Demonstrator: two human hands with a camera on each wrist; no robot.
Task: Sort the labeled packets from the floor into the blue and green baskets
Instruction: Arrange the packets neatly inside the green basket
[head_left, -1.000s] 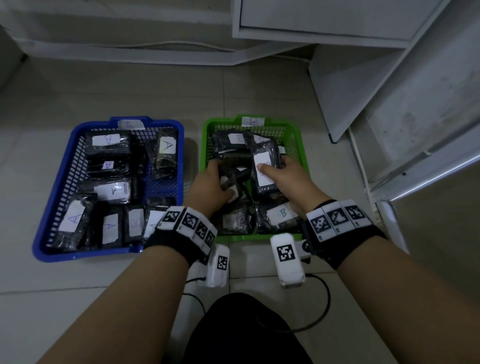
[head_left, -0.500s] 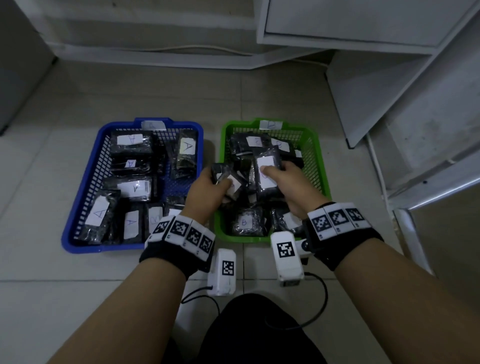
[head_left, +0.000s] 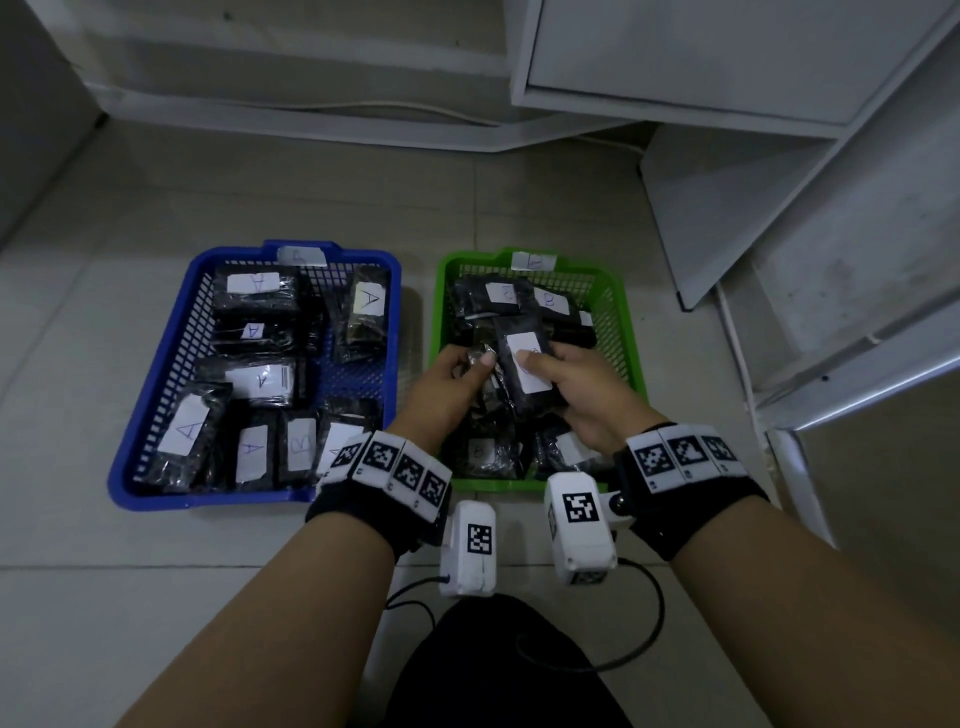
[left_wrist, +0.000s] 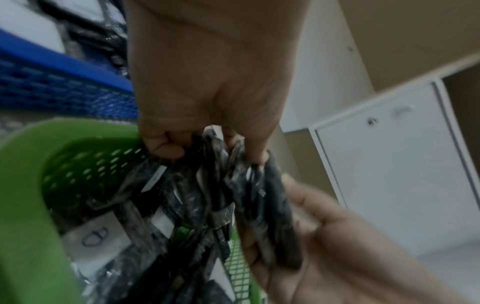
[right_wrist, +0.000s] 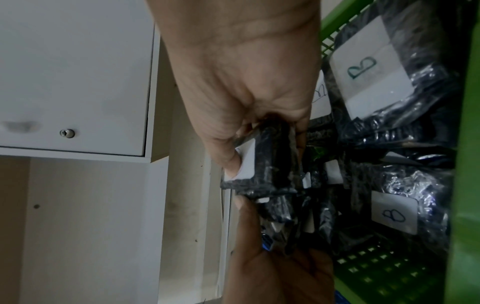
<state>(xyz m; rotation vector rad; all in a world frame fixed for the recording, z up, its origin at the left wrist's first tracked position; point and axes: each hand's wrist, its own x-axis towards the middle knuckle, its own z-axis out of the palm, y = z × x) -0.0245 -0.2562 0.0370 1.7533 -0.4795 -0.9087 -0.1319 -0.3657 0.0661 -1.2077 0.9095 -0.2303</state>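
A black plastic packet (head_left: 527, 371) with a white label is held over the middle of the green basket (head_left: 621, 332), label face up, presumably so that its letter can be read before it is released; the thumb covers part of the label and the letter cannot be made out in the head view. The right hand (head_left: 576, 400) grasps this packet, thumb on the label and fingers curled beneath it. Just to its left, above the near-left part of the green basket, the left hand (head_left: 447, 387) pinches the crinkled edge of a second dark packet (head_left: 480, 364), and the left wrist view shows its fingers gathered on wrapping among the heap. Inside the green basket lie further packets, several with labels reading B (right_wrist: 362, 65), which suggests that the held ones belong here. To the left of the green basket, apart from it, stands the blue basket (head_left: 156, 395), filled chiefly with packets marked A (head_left: 370, 301); one label near its front edge may read B. No loose packets show on the tiled floor (head_left: 130, 597) around the green basket, so the sorting appears nearly complete.
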